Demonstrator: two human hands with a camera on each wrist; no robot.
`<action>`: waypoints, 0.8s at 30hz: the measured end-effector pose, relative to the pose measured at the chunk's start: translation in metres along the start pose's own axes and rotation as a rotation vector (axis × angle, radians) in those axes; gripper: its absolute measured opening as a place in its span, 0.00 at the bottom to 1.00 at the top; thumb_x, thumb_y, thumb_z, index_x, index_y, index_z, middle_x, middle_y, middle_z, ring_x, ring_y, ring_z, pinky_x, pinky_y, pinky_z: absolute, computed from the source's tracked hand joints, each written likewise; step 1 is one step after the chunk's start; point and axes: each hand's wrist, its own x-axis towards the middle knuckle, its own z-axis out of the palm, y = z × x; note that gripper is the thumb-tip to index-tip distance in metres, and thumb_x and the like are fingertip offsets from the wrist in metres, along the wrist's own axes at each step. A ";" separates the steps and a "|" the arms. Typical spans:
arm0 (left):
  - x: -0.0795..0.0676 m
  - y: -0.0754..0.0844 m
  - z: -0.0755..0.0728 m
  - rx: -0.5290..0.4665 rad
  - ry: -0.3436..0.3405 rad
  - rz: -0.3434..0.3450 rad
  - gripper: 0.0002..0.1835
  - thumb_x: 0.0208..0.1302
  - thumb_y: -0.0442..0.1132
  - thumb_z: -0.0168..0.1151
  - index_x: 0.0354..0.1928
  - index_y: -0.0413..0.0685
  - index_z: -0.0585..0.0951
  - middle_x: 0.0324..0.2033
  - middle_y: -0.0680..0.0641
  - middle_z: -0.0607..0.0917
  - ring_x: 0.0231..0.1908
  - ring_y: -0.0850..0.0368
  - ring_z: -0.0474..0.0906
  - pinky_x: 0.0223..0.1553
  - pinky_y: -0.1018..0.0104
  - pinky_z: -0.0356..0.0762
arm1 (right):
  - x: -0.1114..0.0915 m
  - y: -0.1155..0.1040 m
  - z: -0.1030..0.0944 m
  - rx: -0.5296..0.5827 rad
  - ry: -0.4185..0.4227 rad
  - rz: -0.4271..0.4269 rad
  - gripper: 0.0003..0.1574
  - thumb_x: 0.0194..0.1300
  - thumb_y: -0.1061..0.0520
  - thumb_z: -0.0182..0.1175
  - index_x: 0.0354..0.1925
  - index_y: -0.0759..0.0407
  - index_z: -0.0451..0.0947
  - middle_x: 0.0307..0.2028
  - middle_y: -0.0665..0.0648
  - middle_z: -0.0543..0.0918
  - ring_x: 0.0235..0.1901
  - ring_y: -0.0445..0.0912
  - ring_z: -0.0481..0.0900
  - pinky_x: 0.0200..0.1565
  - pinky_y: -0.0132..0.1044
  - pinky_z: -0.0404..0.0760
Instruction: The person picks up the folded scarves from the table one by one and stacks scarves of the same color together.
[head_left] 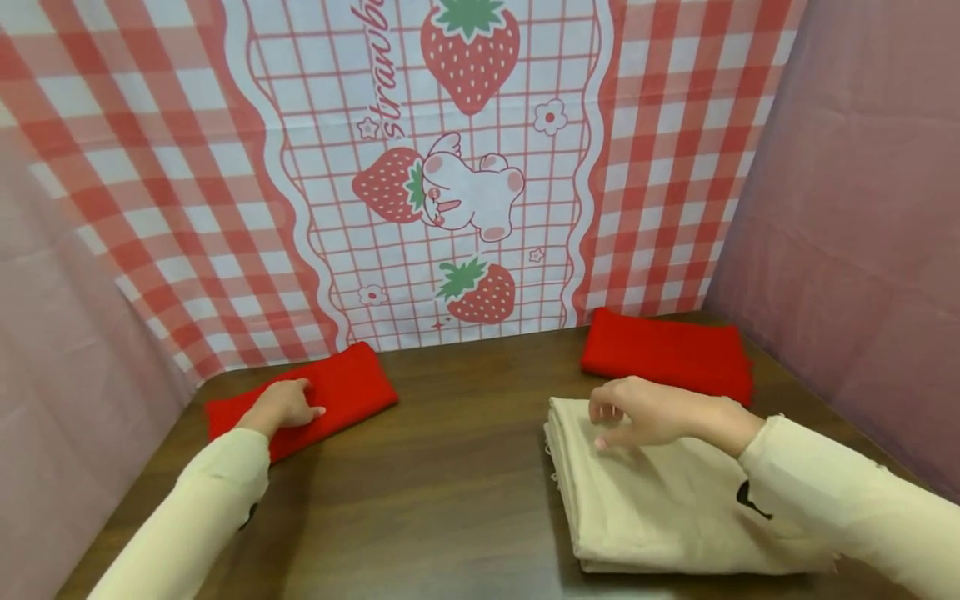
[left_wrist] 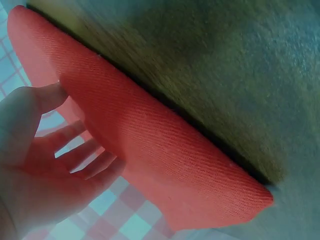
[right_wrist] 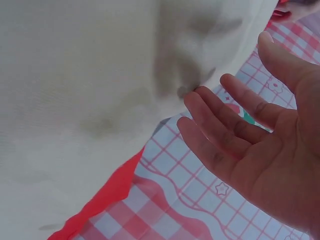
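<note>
A folded red cloth [head_left: 348, 387] lies at the far left of the table, its knit ribs showing in the left wrist view. Over it is my left hand [head_left: 285, 406], fingers loosely spread; the left wrist view has the fingertips at the cloth's surface, though firm contact cannot be told. At the right, a thick folded beige cloth [head_left: 675, 517] lies near the front. My right hand [head_left: 660, 411] hovers by its far left part with relaxed, slightly bent fingers and casts a shadow on it. Neither hand holds anything.
Behind the beige cloth, a second folded red cloth [head_left: 667, 350] lies near the back right. The brown wooden table [head_left: 450, 467] runs back to a checked strawberry-print curtain [head_left: 465, 167]. Pink fabric [head_left: 832, 250] hangs along both sides.
</note>
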 end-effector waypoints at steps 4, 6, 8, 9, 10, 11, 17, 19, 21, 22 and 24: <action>0.001 0.003 0.003 0.012 0.003 0.018 0.36 0.61 0.47 0.61 0.62 0.25 0.66 0.58 0.26 0.72 0.57 0.31 0.70 0.62 0.43 0.69 | 0.007 0.000 -0.003 0.004 -0.003 0.017 0.18 0.58 0.46 0.68 0.40 0.55 0.78 0.37 0.50 0.82 0.38 0.44 0.77 0.40 0.35 0.79; 0.000 0.005 0.004 0.012 0.003 0.021 0.36 0.62 0.47 0.60 0.63 0.25 0.66 0.59 0.26 0.72 0.58 0.31 0.69 0.62 0.43 0.69 | 0.011 -0.001 -0.004 0.000 -0.001 0.016 0.18 0.58 0.47 0.68 0.40 0.56 0.79 0.35 0.51 0.82 0.37 0.44 0.77 0.39 0.35 0.79; 0.000 0.006 0.005 0.013 0.002 0.021 0.36 0.62 0.47 0.60 0.64 0.26 0.65 0.60 0.26 0.72 0.58 0.31 0.69 0.62 0.43 0.69 | 0.014 -0.001 -0.005 -0.002 -0.004 0.023 0.18 0.58 0.47 0.68 0.40 0.57 0.79 0.34 0.51 0.82 0.36 0.43 0.77 0.38 0.33 0.78; 0.000 0.007 0.005 0.010 0.005 0.022 0.36 0.62 0.47 0.60 0.64 0.26 0.65 0.60 0.26 0.72 0.58 0.30 0.69 0.62 0.43 0.69 | 0.016 -0.002 -0.006 -0.002 -0.005 0.025 0.18 0.57 0.47 0.68 0.40 0.57 0.79 0.34 0.51 0.81 0.35 0.44 0.76 0.38 0.33 0.77; 0.000 0.008 0.005 0.003 0.006 0.020 0.36 0.62 0.47 0.60 0.64 0.26 0.65 0.60 0.26 0.71 0.59 0.30 0.68 0.62 0.42 0.69 | 0.017 -0.002 -0.006 -0.004 -0.008 0.027 0.18 0.57 0.47 0.68 0.40 0.58 0.78 0.34 0.51 0.81 0.35 0.43 0.76 0.37 0.32 0.77; 0.000 0.010 0.005 -0.002 0.007 0.022 0.36 0.63 0.47 0.60 0.64 0.26 0.64 0.60 0.26 0.71 0.59 0.30 0.68 0.62 0.42 0.68 | 0.018 -0.002 -0.007 -0.004 -0.012 0.031 0.18 0.57 0.47 0.68 0.40 0.58 0.78 0.33 0.51 0.81 0.34 0.43 0.76 0.37 0.32 0.77; 0.000 0.018 0.007 -0.001 0.005 0.034 0.37 0.63 0.47 0.60 0.65 0.28 0.64 0.61 0.26 0.71 0.60 0.31 0.68 0.63 0.43 0.68 | 0.023 -0.007 -0.005 0.017 -0.051 0.075 0.21 0.56 0.47 0.69 0.41 0.58 0.78 0.32 0.51 0.80 0.31 0.40 0.72 0.35 0.30 0.75; 0.000 0.020 0.007 0.003 0.007 0.037 0.37 0.62 0.47 0.60 0.65 0.28 0.65 0.60 0.26 0.71 0.60 0.31 0.68 0.63 0.43 0.68 | 0.025 -0.009 -0.002 0.016 -0.066 0.074 0.22 0.54 0.49 0.71 0.42 0.59 0.77 0.33 0.52 0.80 0.31 0.41 0.73 0.35 0.31 0.76; -0.001 0.022 0.006 -0.001 0.010 0.040 0.36 0.62 0.47 0.60 0.65 0.28 0.65 0.60 0.26 0.71 0.60 0.31 0.68 0.64 0.43 0.68 | 0.026 -0.012 0.001 0.004 -0.080 0.063 0.24 0.50 0.50 0.73 0.43 0.59 0.76 0.34 0.54 0.80 0.33 0.42 0.73 0.37 0.33 0.77; -0.002 0.023 0.006 -0.002 0.010 0.042 0.36 0.62 0.47 0.60 0.65 0.28 0.65 0.60 0.26 0.72 0.60 0.31 0.68 0.64 0.42 0.67 | 0.026 -0.013 0.003 -0.002 -0.084 0.055 0.26 0.48 0.51 0.75 0.43 0.60 0.76 0.34 0.54 0.80 0.33 0.43 0.74 0.37 0.34 0.77; -0.004 0.026 0.006 -0.007 0.009 0.043 0.36 0.62 0.46 0.60 0.65 0.29 0.65 0.60 0.26 0.71 0.60 0.31 0.68 0.64 0.42 0.67 | 0.026 -0.015 0.007 -0.013 -0.082 0.033 0.30 0.44 0.52 0.77 0.43 0.60 0.75 0.34 0.55 0.79 0.34 0.44 0.74 0.37 0.34 0.77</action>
